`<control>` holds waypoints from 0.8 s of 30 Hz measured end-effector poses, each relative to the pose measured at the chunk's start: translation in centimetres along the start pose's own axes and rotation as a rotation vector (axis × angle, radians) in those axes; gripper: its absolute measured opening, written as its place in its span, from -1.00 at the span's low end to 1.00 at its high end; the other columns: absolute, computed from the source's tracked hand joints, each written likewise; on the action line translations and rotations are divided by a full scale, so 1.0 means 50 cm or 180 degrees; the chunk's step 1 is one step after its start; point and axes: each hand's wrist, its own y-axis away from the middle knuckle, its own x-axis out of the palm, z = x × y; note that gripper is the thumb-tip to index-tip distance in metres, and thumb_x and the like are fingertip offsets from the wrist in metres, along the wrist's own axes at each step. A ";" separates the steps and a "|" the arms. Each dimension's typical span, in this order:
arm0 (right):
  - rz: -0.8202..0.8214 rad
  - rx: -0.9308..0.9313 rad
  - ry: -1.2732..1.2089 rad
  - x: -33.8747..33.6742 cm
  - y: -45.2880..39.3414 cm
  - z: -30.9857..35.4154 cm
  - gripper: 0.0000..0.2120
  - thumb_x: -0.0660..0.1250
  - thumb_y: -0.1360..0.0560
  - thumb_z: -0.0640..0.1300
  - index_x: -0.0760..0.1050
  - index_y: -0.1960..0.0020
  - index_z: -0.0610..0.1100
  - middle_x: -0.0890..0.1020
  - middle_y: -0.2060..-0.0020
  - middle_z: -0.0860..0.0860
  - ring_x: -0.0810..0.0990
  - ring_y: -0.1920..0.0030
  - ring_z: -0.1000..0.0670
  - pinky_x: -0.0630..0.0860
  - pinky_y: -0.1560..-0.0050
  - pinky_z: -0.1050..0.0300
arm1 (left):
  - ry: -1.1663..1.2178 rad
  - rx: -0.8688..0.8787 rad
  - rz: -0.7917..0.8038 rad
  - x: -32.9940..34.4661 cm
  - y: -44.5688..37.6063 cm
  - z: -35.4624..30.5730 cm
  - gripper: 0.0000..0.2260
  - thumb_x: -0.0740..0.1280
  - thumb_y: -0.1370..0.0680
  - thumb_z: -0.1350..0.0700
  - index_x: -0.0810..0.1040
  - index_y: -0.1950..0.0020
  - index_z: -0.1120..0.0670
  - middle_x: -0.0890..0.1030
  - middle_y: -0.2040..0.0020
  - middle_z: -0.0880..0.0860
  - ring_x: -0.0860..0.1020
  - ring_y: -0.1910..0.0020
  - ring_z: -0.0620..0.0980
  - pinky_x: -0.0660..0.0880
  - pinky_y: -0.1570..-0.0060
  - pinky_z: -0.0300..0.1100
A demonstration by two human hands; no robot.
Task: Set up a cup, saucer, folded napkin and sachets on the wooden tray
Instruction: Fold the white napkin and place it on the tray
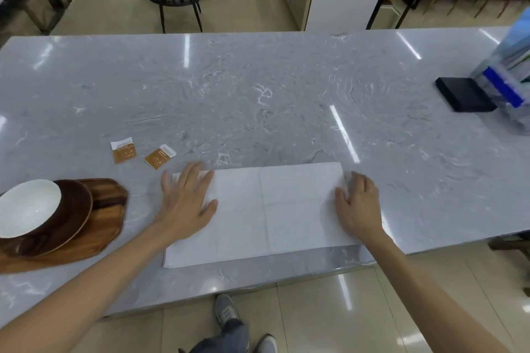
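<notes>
My left hand [187,200] and right hand [358,205] lie flat and spread wide on the two ends of the napkin [272,212], holding nothing, only pressing it to the counter [258,89]. I reckon the slick marble could let the cloth slide and skew the next fold. Its near edge sits close to the counter's lip, so it might slip off. There's plenty of bare room beyond; the sachets [124,149] and wooden tray [94,235] with cup [28,208] and saucer [77,209] lie left.
</notes>
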 end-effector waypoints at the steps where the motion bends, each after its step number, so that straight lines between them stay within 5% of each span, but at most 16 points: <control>1: -0.0118 0.0209 -0.0005 -0.007 0.024 0.003 -0.43 0.34 -0.59 -0.06 0.30 -0.50 -0.28 0.45 -0.37 -0.31 0.39 -0.36 -0.36 0.38 -0.35 -0.22 | 0.0084 0.0283 -0.0063 -0.012 -0.015 -0.009 -0.41 0.12 -0.55 -0.15 0.35 -0.53 0.10 0.23 -0.60 0.14 0.15 -0.61 0.13 0.05 -0.43 0.31; 7: 0.0243 0.0942 0.0156 -0.042 0.142 0.010 -0.43 0.42 -0.54 0.01 0.36 -0.42 -0.25 0.50 -0.26 -0.25 0.50 -0.25 -0.29 0.49 -0.16 -0.11 | 0.0769 0.1495 0.0390 -0.058 -0.207 -0.176 -0.59 0.26 -0.62 0.12 0.41 -0.47 0.15 0.44 -0.43 0.15 0.39 -0.41 0.17 0.33 -0.39 0.04; 13: 0.0278 0.1502 -0.0248 -0.061 0.163 0.012 -0.46 0.44 -0.50 0.12 0.37 -0.33 -0.14 0.58 -0.17 -0.13 0.61 -0.13 -0.19 0.58 -0.05 -0.05 | 0.0587 0.2074 0.1068 -0.065 -0.374 -0.378 -0.48 0.29 -0.62 0.08 0.28 -0.57 0.09 0.37 -0.49 0.17 0.34 -0.47 0.17 0.31 -0.43 0.04; 16: 0.0409 0.1747 -0.0258 -0.065 0.159 0.010 -0.50 0.42 -0.49 0.21 0.38 -0.21 -0.10 0.64 -0.04 -0.02 0.64 -0.02 -0.10 0.57 0.08 -0.01 | 0.0397 0.2151 0.1702 -0.064 -0.417 -0.444 -0.41 0.39 -0.56 -0.05 0.29 -0.53 0.06 0.43 -0.38 0.18 0.43 -0.35 0.17 0.38 -0.36 0.01; 19: 0.0501 0.1939 -0.0288 -0.064 0.154 0.013 -0.56 0.40 -0.47 0.22 0.43 -0.11 -0.10 0.65 0.06 -0.01 0.63 0.04 -0.08 0.60 0.09 -0.03 | 0.0560 0.2074 0.1747 -0.049 -0.441 -0.483 -0.45 0.45 -0.51 -0.12 0.39 -0.40 0.09 0.51 -0.20 0.10 0.51 -0.23 0.15 0.46 -0.20 -0.02; 24: 0.0289 0.1889 -0.0278 -0.055 0.158 0.021 -0.58 0.43 -0.45 0.16 0.46 -0.14 -0.10 0.59 -0.05 -0.04 0.57 -0.08 -0.12 0.58 -0.05 -0.04 | 0.1182 0.1806 0.1895 -0.036 -0.460 -0.510 -0.63 0.52 -0.47 -0.01 0.57 -0.14 0.18 0.53 0.05 0.02 0.53 0.03 0.06 0.46 0.05 -0.08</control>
